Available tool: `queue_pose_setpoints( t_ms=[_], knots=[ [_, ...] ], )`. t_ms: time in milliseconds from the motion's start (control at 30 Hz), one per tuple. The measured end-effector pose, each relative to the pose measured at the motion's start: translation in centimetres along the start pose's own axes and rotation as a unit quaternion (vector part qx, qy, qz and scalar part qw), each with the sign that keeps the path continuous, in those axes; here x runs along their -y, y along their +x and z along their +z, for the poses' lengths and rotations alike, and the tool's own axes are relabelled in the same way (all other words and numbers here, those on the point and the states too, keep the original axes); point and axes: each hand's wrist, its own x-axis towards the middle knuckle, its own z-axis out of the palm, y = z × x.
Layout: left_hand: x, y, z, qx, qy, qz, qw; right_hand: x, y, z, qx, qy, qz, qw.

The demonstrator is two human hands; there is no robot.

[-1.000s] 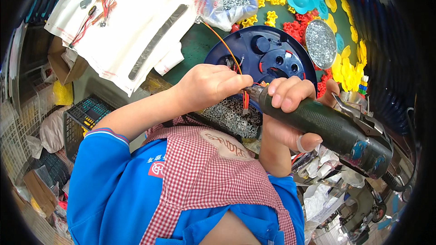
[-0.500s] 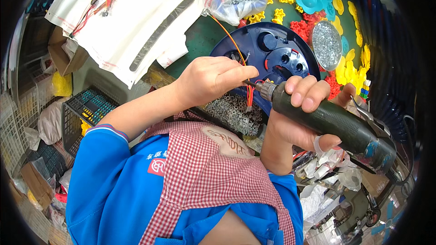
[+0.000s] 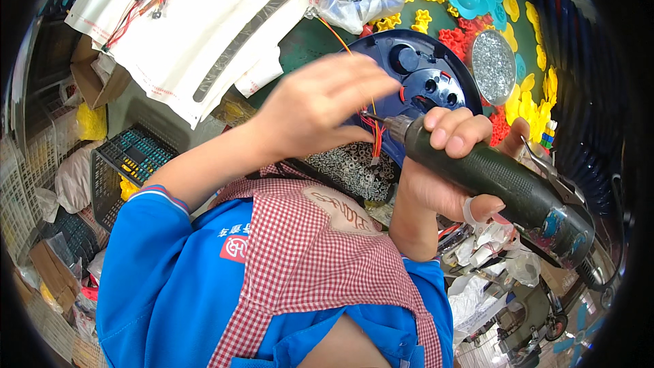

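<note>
Brown-red cursive lettering stands on the pale patch (image 3: 340,210) of the checked apron (image 3: 320,276). A red badge (image 3: 234,248) with a white sign, and white characters beside it, mark the blue shirt (image 3: 163,266). Small red print, too fine to read, runs along the white sheet (image 3: 187,34). Blue marks on the dark power tool (image 3: 487,178) are unreadable.

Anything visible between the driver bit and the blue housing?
Yes: red and orange wires hang right at the bit, and the left hand covers the housing's left part. Whether wires or bit lie nearer, I can't tell.
</note>
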Motion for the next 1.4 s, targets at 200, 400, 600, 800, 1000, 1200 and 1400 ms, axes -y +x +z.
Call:
queue_pose_setpoints(
  t_ms=[200, 400, 600, 800, 1000, 1200, 1400],
  knots=[
    [1.4, -1.8, -1.2, 0.113, -0.124, -0.42, 0.892, 0.4, 1.3, -1.5, -0.006, -0.026, -0.036, 0.999],
    [2.5, -3.3, 1.5, 0.095, -0.177, -0.382, 0.902, 0.1, 1.0, -1.5, 0.002, -0.044, -0.04, 0.998],
    [1.1, -2.9, 1.7, 0.037, -0.153, -0.343, 0.926, 0.0, 1.1, -1.6, 0.012, -0.045, -0.037, 0.998],
    [0.9, -3.3, 2.1, 0.063, -0.12, -0.37, 0.919, 0.1, 1.1, -2.4, 0.027, -0.04, -0.039, 0.998],
    [0.8, -2.7, 1.8, 0.049, -0.14, -0.352, 0.924, 0.2, 1.1, -2.4, 0.028, -0.045, -0.036, 0.998],
    [1.7, -3.4, 1.5, 0.015, -0.117, -0.344, 0.931, 0.1, 1.1, -2.2, 0.025, -0.048, -0.038, 0.998],
    [0.3, -2.6, 0.7, 0.018, -0.029, -0.341, 0.94, 0.0, 0.8, -1.9, 0.016, -0.054, -0.039, 0.998]
  ],
)
